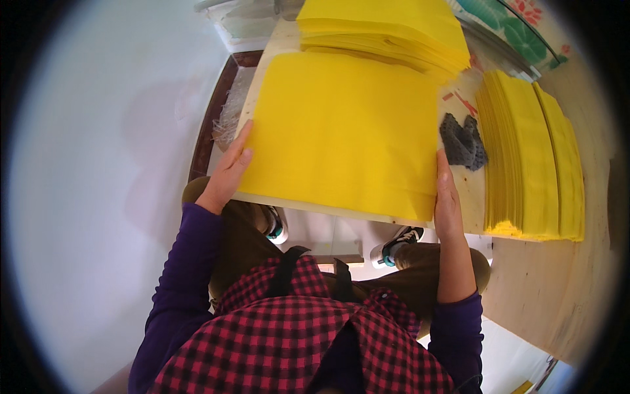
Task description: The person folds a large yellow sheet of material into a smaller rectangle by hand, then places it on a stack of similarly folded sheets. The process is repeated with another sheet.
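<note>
A square yellow sheet, which looks like cloth or paper (341, 134), lies flat in front of me at the near edge of the table. I cannot tell whether it is a single layer or several. My left hand (231, 169) rests along its left edge, fingers stretched out and thumb apart. Along the right edge, my right hand (447, 203) is set upright with straight fingers touching the side. The undersides of both hands are hidden.
A thick yellow pile (387, 33) lies just beyond the sheet. More yellow stacks (525, 157) stand at the right, with a crumpled dark grey cloth (463, 141) beside them. The pale wooden tabletop (538, 282) runs on at the right. A white wall (111, 164) is on the left.
</note>
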### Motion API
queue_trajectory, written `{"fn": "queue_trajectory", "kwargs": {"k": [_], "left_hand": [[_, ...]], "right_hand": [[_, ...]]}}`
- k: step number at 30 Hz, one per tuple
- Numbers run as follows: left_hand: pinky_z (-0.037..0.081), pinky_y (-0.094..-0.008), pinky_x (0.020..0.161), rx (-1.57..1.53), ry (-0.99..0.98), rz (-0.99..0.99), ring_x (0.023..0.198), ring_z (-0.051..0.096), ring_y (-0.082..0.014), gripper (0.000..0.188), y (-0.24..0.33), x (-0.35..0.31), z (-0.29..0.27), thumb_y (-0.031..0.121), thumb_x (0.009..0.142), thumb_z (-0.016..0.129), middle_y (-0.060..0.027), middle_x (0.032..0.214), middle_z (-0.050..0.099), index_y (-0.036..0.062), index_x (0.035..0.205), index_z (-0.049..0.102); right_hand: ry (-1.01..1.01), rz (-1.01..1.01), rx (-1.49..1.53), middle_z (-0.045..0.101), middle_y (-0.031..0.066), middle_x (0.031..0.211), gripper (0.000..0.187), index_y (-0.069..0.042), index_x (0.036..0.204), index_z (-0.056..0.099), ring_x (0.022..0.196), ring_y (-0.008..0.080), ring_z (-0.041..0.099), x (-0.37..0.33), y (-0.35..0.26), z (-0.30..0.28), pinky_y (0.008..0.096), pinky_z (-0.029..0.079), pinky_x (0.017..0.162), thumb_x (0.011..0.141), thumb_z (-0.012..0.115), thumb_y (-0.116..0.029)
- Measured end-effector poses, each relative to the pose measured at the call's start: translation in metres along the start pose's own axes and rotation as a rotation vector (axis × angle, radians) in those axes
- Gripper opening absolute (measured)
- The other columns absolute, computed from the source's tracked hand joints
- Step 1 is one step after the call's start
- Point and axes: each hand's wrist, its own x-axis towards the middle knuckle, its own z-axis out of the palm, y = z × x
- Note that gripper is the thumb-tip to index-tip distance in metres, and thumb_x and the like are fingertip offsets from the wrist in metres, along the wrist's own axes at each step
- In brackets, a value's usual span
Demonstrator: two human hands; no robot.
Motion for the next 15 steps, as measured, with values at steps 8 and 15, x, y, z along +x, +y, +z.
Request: {"fn": "queue_trajectory", "kwargs": {"k": [8,15], "left_hand": [[0.024,-0.0370,0.114,0.356,0.028,0.104,0.140,0.032,-0.0278,0.048,0.044,0.004,-0.005,0.009,0.090,0.056,-0.0161,0.149,0.037,0.0027,0.137,0.047],[0.031,-0.0386,0.109,0.308,-0.232,0.286,0.133,0.042,-0.0312,0.038,0.124,0.023,0.063,0.009,0.088,0.058,-0.0162,0.143,0.046,0.0040,0.126,0.058]], "right_hand": [[0.067,-0.020,0.130,0.032,0.0131,0.152,0.059,-0.001,0.146,0.032,0.142,0.0239,0.026,-0.020,-0.006,-0.019,0.0347,0.018,0.115,0.093,0.055,-0.014],[0.023,0.048,0.212,0.032,0.0160,0.151,0.067,-0.001,0.147,0.030,0.141,0.0263,0.027,-0.045,0.006,-0.013,0.0370,0.022,0.115,0.086,0.059,-0.003]]}}
